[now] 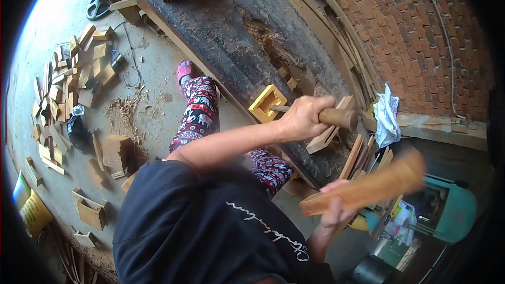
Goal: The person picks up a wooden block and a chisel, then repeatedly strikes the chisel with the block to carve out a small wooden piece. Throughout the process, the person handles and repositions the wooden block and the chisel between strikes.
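My left hand (306,117) is wrapped round a chisel, its round wooden handle (339,118) sticking out past my fist. The blade (279,108) points into a hollow in a small yellowish wood block (261,109) on the near edge of the dark workbench (210,26). In my right hand (336,203) is a thick wooden bat (373,183), its far end blurred by motion. The bat is raised apart from the chisel handle. Beside my left hand lies a slotted piece of wood (329,134).
Wood chips (263,34) litter the bench. Many cut wood blocks (68,81) lie on the floor at left, near a larger block (117,153). A green machine (455,210) stands at right, with a white bag (386,115) above it by the brick wall (410,31).
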{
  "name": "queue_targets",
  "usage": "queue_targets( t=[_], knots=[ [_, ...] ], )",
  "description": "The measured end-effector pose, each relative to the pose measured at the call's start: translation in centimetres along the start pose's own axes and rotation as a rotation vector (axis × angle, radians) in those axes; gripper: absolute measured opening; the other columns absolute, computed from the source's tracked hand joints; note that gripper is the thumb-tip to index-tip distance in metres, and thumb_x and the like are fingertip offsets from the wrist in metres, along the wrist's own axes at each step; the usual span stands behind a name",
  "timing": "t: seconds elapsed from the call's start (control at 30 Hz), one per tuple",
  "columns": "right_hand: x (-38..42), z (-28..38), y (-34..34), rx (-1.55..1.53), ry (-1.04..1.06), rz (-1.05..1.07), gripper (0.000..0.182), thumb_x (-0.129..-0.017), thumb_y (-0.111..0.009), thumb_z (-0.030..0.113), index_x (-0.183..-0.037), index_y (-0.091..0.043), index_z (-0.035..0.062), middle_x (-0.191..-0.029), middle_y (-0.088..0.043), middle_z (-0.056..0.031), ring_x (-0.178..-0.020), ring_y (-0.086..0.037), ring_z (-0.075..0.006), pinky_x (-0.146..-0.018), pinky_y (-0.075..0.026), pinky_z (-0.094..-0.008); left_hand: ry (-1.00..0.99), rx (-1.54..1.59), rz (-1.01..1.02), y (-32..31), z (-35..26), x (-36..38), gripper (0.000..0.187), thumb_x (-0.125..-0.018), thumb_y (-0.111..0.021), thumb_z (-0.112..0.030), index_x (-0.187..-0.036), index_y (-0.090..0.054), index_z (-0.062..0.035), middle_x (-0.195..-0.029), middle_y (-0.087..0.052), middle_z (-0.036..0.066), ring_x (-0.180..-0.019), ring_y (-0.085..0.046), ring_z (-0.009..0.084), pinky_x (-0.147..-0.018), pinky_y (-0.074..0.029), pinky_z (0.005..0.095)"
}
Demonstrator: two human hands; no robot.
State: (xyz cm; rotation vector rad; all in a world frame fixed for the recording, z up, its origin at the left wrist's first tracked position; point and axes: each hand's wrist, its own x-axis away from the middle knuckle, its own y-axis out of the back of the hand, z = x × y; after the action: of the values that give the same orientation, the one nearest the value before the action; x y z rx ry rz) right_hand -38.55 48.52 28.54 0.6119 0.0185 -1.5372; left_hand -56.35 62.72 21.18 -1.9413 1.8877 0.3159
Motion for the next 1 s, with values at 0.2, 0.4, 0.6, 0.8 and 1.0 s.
queue_targets(
  t=[0.2,0.4,0.6,0.8,1.0],
  knots=[
    [0.3,-2.6,0.9,0.377,-0.018,0.17,0.069,-0.082,-0.058,0.021,-0.137,-0.026,-0.0064,-0.073,-0.059,-0.0122,-0.068,-0.058,-0.021,-0.068,-0.047,-0.0319,-0.082,-0.146,0.162,-1.9,0.0,2.0,0.022,-0.071,-0.07,-0.009,-0.084,-0.052,-0.0058,-0.075,-0.063,0.015,-0.077,-0.065,0.0385,-0.064,-0.05,0.0464],
    [-0.4,-0.3,1.8,-0.168,0.092,-0.165,0.053,-0.087,-0.052,0.031,-0.126,-0.038,-0.0034,-0.084,-0.054,-0.0156,-0.069,-0.056,-0.0207,-0.064,-0.048,-0.0309,-0.031,-0.18,0.18,-1.8,0.0,1.5,0.022,-0.072,-0.07,-0.01,-0.085,-0.052,-0.0065,-0.074,-0.062,0.015,-0.078,-0.064,0.0392,-0.064,-0.049,0.0468],
    [2.3,-2.9,0.3,-0.104,-0.3,-0.007,0.073,-0.076,-0.059,0.006,-0.14,-0.025,-0.0025,-0.077,-0.055,-0.0123,-0.065,-0.055,-0.0217,-0.064,-0.049,-0.0335,-0.048,-0.142,0.221,-2.3,-0.2,1.9,0.02,-0.072,-0.069,-0.01,-0.086,-0.055,-0.0073,-0.076,-0.063,0.013,-0.077,-0.064,0.0378,-0.063,-0.05,0.0459],
    [-0.5,0.3,-0.8,-0.166,0.179,-0.406,0.053,-0.087,-0.05,0.049,-0.102,-0.046,-0.0013,-0.078,-0.053,-0.0126,-0.067,-0.055,-0.0212,-0.067,-0.048,-0.0325,-0.089,-0.195,0.288,-2.9,0.2,3.0,0.023,-0.069,-0.073,-0.012,-0.086,-0.058,-0.0075,-0.076,-0.065,0.012,-0.077,-0.066,0.0368,-0.064,-0.051,0.0446],
    [2.3,-3.5,2.0,-0.022,-0.182,-0.03,0.073,-0.085,-0.055,0.024,-0.145,-0.02,0.0014,-0.077,-0.053,-0.0135,-0.062,-0.054,-0.0221,-0.059,-0.048,-0.0309,-0.043,-0.145,0.191,-1.8,0.2,1.8,0.022,-0.069,-0.071,-0.009,-0.085,-0.056,-0.0062,-0.074,-0.063,0.015,-0.077,-0.066,0.0375,-0.063,-0.051,0.0442]
  ],
)
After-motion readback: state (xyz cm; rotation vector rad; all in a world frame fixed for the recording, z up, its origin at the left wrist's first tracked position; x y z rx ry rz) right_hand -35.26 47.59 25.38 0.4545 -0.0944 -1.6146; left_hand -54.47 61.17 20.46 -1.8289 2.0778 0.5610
